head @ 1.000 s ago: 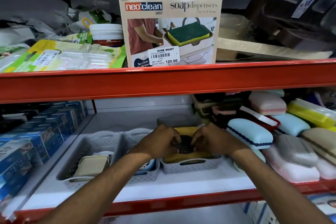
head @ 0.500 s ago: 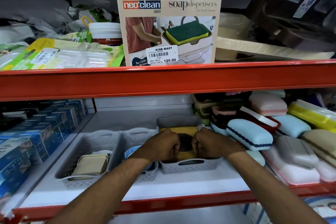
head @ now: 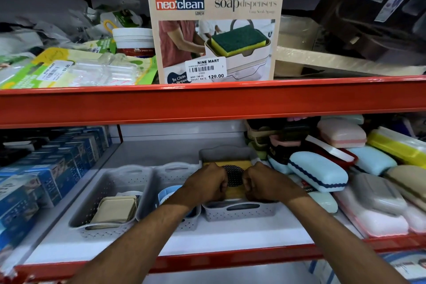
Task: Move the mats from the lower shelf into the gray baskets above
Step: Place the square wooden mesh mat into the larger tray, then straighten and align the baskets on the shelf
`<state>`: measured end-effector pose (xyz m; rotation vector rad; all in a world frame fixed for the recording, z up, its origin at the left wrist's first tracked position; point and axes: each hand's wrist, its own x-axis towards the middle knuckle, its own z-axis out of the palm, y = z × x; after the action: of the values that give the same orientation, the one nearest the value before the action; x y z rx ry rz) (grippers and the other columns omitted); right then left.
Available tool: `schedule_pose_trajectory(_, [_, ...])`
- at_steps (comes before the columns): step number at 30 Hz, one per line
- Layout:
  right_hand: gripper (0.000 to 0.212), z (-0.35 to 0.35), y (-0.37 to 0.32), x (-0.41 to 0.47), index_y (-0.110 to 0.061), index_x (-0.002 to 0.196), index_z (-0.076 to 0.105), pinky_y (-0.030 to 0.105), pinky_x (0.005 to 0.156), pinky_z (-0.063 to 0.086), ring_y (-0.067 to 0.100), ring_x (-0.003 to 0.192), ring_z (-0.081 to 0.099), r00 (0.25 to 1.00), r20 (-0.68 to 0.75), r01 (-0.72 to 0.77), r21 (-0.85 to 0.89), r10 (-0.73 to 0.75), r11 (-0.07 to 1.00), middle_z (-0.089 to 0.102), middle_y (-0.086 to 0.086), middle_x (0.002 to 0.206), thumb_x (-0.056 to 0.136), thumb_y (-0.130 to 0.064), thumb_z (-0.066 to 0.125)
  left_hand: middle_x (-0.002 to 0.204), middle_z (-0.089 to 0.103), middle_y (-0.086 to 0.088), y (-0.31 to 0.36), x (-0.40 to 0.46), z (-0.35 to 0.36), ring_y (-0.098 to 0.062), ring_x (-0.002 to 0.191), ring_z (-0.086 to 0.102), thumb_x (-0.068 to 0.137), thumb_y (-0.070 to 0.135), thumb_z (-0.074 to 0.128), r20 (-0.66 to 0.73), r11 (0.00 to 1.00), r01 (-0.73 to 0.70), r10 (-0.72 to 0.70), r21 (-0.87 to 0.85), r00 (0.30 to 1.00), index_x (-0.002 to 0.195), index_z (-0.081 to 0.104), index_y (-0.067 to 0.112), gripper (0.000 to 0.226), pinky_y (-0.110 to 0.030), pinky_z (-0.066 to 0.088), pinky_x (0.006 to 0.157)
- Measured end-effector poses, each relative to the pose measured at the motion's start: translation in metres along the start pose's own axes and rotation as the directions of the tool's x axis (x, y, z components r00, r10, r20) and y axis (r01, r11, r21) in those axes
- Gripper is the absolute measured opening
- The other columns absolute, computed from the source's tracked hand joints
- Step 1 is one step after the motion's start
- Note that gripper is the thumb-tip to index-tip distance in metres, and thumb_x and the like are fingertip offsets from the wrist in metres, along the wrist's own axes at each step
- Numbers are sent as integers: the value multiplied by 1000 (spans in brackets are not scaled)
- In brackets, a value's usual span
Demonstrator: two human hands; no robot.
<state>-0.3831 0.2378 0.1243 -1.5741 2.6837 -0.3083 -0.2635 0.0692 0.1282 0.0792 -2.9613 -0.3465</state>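
Note:
Three gray perforated baskets stand side by side on the white shelf. In the right basket (head: 239, 213) lies a yellow mat (head: 232, 193) with a black mesh centre (head: 234, 175). My left hand (head: 207, 183) and my right hand (head: 262, 184) are both curled shut on this mat, one at each side, inside the basket. The left basket (head: 101, 193) holds beige mats (head: 115, 211). The middle basket (head: 182, 221) holds a blue mat (head: 167, 193), partly hidden by my left forearm.
A red shelf beam (head: 207, 101) crosses just above the baskets. Blue boxes (head: 46, 175) line the left of the shelf, and soap cases (head: 318, 174) pile up at the right. A soap dispenser box (head: 215, 39) stands on the shelf above.
Both hands have closed from spread fingers into fists on the yellow mat's sides. The mat has stayed in the right basket.

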Motion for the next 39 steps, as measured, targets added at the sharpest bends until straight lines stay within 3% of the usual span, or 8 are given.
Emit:
schedule_pose_trajectory(9, [7,7,2,-1,-21,79,71,33,65,58,17,71,64,992,-124,20,25,-17,999,68,1,81,79,-14,69,98,77,-6,-8,-5,0,-20,87,70,85,8,70,-29,998,-35,33,-60,999,93,77,16,14,-38,61,82])
schedule_pose_trajectory(21, [8,9,-5,-4,-22,84,75,33,72,60,17,77,67,993,-109,-46,25,48,999,72,4,92,81,-16,72,100,76,-5,-8,-15,-5,-18,87,69,87,10,68,-65,996,-41,36,-81,997,96,77,17,15,-27,53,78])
schedule_pose_trajectory(24, [13,1,-18,-8,-20,91,79,33,77,60,16,82,69,989,-147,-10,81,22,997,77,3,97,86,-16,68,105,78,-1,-16,-40,-26,-12,91,69,94,16,66,-133,993,-82,70,-82,989,102,77,19,14,-28,55,86])
schedule_pose_trajectory(28, [16,-7,-54,-7,-30,102,74,38,77,61,14,85,71,971,-233,85,125,-54,989,78,-4,101,90,-28,64,111,79,-2,-41,-79,-55,-11,88,70,94,7,60,-273,998,24,-39,-57,961,109,78,14,25,-27,57,88])
schedule_pose_trajectory(30, [25,-9,-82,-8,-35,113,68,36,79,61,13,94,70,976,-178,154,152,-126,976,75,-8,111,92,-33,55,109,79,1,-53,-100,-64,-6,82,66,94,7,56,-220,997,73,-80,-38,972,109,79,16,29,-17,54,83])
schedule_pose_trajectory(33, [39,-7,-116,-6,-24,122,67,35,89,57,17,108,67,956,-56,294,119,-289,948,70,-4,126,90,-34,46,97,76,3,-63,-124,-67,0,70,59,96,11,49,-43,996,93,-93,-6,995,112,77,17,32,-1,40,64])
schedule_pose_trajectory(37, [38,6,-133,3,-22,107,67,45,81,57,22,84,65,937,87,335,40,-337,941,72,1,99,85,-37,39,115,78,0,-74,-143,-61,-15,99,71,89,26,38,78,1000,31,-31,-2,996,112,77,21,45,-30,56,88])
schedule_pose_trajectory(39, [33,9,-136,4,-19,90,65,43,68,55,21,71,59,933,112,344,-11,-341,939,65,2,80,86,-38,39,110,78,-2,-78,-145,-60,-21,98,70,86,33,33,120,999,7,-11,33,993,105,76,19,49,-38,55,86])
